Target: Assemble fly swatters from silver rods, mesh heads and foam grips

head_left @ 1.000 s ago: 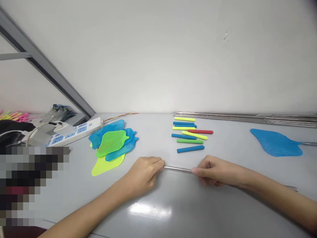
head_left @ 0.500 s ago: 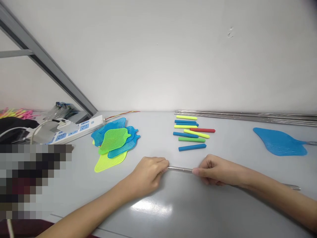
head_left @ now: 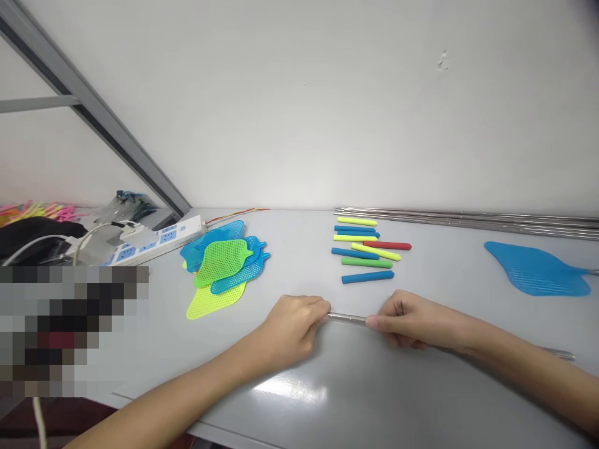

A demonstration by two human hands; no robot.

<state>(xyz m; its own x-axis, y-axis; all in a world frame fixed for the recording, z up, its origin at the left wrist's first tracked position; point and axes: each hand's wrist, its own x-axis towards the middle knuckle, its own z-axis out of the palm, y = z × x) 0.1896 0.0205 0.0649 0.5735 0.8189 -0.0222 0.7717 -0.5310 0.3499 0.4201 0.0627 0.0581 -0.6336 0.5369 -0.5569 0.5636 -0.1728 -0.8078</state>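
Note:
My left hand (head_left: 296, 327) is closed in a pinch on the left end of a thin metal telescopic rod (head_left: 347, 318). From the other side, my right hand (head_left: 406, 319) grips the same rod between thumb and fingers. A short silvery length with a joint shows between the hands, just above the table. Behind them lie several coloured handle tubes (head_left: 367, 277) in blue, yellow, green and red. To the left is a pile of perforated fly swatter heads (head_left: 223, 262). Another metal rod (head_left: 559, 354) is partly hidden behind my right forearm.
Long metal rods (head_left: 468, 218) lie along the wall at the back right. A blue swatter head on a metal shaft (head_left: 536, 268) rests at the right. At the left stands a white power strip (head_left: 150, 244) with plugs and cables. The grey table (head_left: 397, 399) has a front edge at lower left.
My left hand has come slightly nearer to my right hand, and less of the rod shows between them. The whole view has shifted a little.

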